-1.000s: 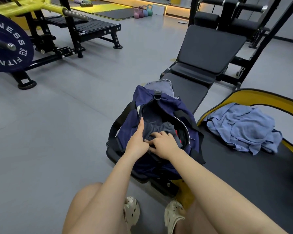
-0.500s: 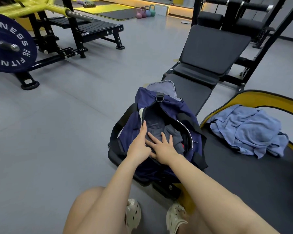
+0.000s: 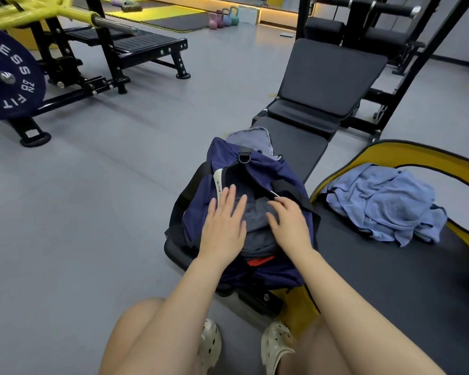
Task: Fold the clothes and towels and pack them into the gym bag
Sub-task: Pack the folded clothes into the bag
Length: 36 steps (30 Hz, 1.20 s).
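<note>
A navy gym bag [image 3: 279,171] sits unzipped on the near end of a black bench [image 3: 295,142]. Dark grey folded cloth [image 3: 255,220] fills its opening, with a red bit [image 3: 260,261] showing at the near edge. My left hand [image 3: 224,226] lies flat with straight fingers on the bag's left rim and the cloth. My right hand [image 3: 290,223] rests on the cloth's right side, fingers bent downward. A crumpled light blue towel [image 3: 382,201] lies on the black and yellow mat [image 3: 390,266] to the right. A grey-blue cloth [image 3: 251,138] lies on the bench beyond the bag's far end.
A weight machine with a navy plate [image 3: 8,79] and yellow bar stands at the far left. The bench's raised backrest [image 3: 333,71] and a black rack stand behind the bag. Kettlebells [image 3: 224,17] sit far back. My knees and pale clogs [image 3: 276,345] are below.
Both hands have spread apart over the cloth in the bag; the left now lies flat, the right has shifted toward the right rim. The view has come closer.
</note>
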Each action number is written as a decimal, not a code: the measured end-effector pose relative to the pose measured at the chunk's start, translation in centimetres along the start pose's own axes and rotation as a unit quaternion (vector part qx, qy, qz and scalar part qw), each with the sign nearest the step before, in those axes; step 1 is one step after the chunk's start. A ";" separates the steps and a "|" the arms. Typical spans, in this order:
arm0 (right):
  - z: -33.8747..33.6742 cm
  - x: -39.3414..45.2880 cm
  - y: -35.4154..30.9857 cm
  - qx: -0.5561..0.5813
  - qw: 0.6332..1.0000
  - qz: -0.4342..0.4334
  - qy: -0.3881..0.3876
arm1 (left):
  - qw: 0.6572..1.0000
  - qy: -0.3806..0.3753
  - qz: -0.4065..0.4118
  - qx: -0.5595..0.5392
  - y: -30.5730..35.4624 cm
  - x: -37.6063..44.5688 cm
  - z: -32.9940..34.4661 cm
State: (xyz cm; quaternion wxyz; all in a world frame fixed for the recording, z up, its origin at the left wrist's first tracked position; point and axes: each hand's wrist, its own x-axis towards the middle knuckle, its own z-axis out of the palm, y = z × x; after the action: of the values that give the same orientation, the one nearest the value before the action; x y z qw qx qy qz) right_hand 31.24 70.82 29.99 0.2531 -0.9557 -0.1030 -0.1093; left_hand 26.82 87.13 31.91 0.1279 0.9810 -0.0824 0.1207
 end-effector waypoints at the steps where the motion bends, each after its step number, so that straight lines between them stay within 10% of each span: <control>1: -0.6 -0.3 0.7 0.005 0.999 0.047 0.003 | 0.999 0.028 0.034 0.014 0.5 0.3 0.7; 8: -1.8 -1.6 3.1 0.027 0.972 0.219 -0.080 | 0.982 -0.176 0.054 0.032 3.7 3.1 5.0; 25: -6.1 0.1 -1.0 -0.017 0.990 0.128 -0.060 | 0.945 -0.307 0.109 0.012 4.1 3.2 5.1; 28: -6.1 0.0 -1.1 -0.037 0.986 0.147 -0.070 | 0.968 -0.227 0.045 -0.099 3.2 3.2 3.5; 32: -5.4 0.0 -1.1 -0.032 0.983 0.161 -0.087 | 0.977 0.116 -0.075 -0.164 0.9 3.3 0.5; 36: -4.4 0.9 -0.9 0.008 0.990 0.114 -0.079 | 0.907 0.045 -0.244 -0.340 -1.5 3.3 0.3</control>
State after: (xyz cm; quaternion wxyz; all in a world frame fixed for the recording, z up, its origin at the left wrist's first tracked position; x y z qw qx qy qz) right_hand 31.22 69.49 34.40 0.2624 -0.9648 -0.0135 -0.0033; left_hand 30.38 88.09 32.13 0.4830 0.8608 0.1296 0.0945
